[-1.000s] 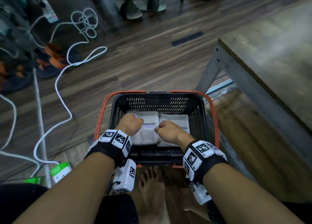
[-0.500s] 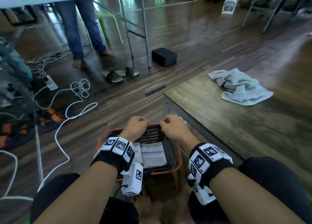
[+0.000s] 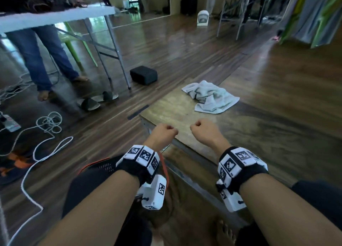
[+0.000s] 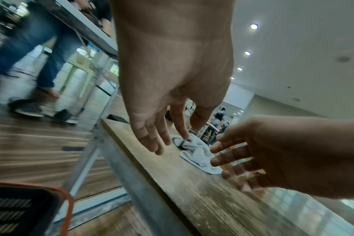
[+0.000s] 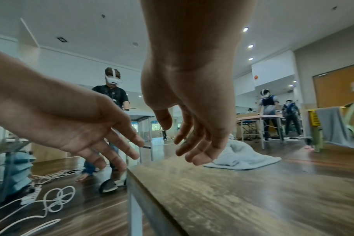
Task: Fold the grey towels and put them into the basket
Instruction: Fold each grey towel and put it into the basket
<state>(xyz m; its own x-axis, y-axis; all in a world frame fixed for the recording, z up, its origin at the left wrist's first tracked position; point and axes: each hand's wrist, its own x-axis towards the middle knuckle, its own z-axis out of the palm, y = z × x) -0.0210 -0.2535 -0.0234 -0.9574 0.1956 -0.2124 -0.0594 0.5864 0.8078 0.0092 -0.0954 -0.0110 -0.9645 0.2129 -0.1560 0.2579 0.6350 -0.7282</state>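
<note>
Both hands are hovering side by side in the middle of the head view, over the near corner of the desk (image 3: 262, 127), and neither is grasping anything. The left hand (image 3: 162, 134) is hanging over the desk's corner edge, and the left wrist view is showing its fingers (image 4: 152, 135) loosely extended and apart, released. The right hand (image 3: 203, 130) is floating just right of it above the wooden top, its fingers (image 5: 200, 148) relaxed and slightly curved downward with nothing between them. One grey towel (image 3: 211, 97) is lying crumpled and unfolded on the desk, above and to the right of the hands in the head view, well apart from them. The basket (image 3: 105, 165), black mesh with an orange rim, is sitting on the floor at the lower centre-left of the head view, mostly hidden behind the left forearm; its contents cannot be seen. A white cable (image 3: 46, 144) is looping across the floor at the left.
</note>
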